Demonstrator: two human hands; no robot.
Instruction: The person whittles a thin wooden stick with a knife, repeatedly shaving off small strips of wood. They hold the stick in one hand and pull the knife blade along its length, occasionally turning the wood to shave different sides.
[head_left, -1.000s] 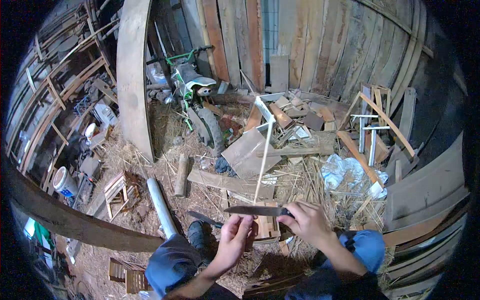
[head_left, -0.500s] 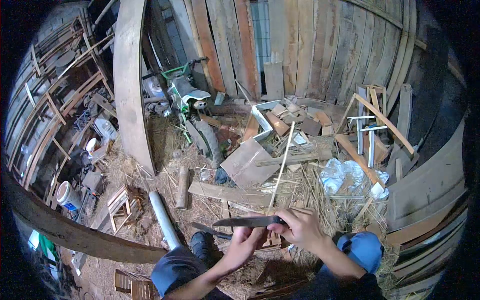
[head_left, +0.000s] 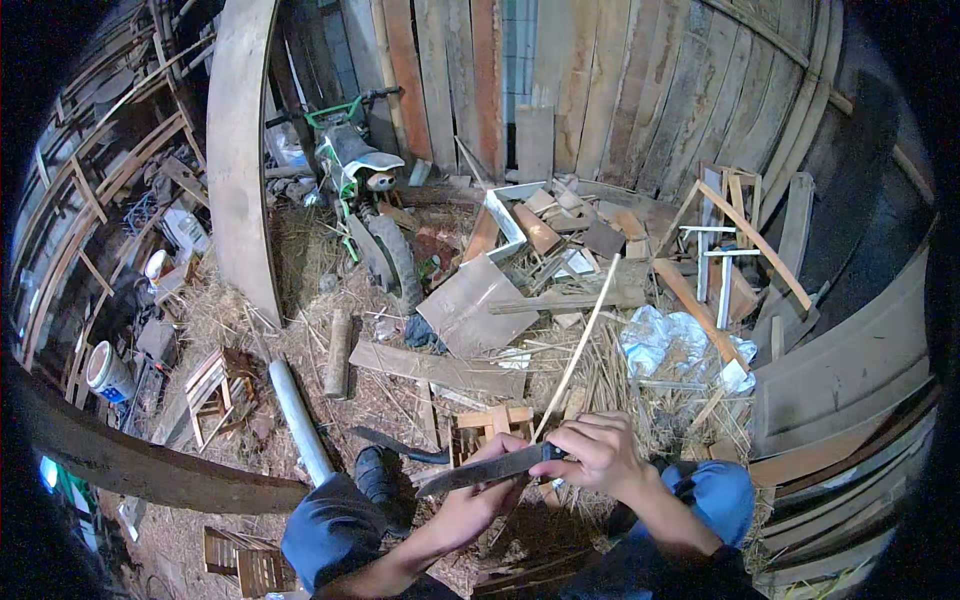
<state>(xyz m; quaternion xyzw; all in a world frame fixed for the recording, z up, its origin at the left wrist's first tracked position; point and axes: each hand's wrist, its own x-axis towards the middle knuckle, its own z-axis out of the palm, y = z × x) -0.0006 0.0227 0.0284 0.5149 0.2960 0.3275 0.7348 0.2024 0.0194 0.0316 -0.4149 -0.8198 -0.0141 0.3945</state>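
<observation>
**Knife over left hand: grip good, finger clearance is the weak point**

Nearest, bottom of frame: left knee (head_left: 330,535) and right knee (head_left: 725,500) flank the work. Best kept out of the blade's line.

Lower centre: right hand (head_left: 600,455) closed on the knife (head_left: 480,472) handle, blade reaching left, tip slightly down. Left hand (head_left: 478,508) just under the blade, looks wrapped round the stick (head_left: 577,347); blade hides part of that grip. Can't tell whether blade touches stick, or which edge is sharp.

My take: grip the stick firmly, left fingers and thumb behind the edge, never under its path. Shallow blade angle, short light strokes, directed up-frame away from knees and wrist. Let the right wrist steer; forcing it risks a slip into the left hand.

Stick runs from the hands to mid-frame right of centre, far end unsupported by either hand. Expect wobble; gripping close to the blade should steady it.

Beyond the hands: small wooden crate (head_left: 495,420), best not snagged by the stick. Farther, upper centre: scrap wood pile (head_left: 575,225), then plank wall (head_left: 650,100).
</observation>
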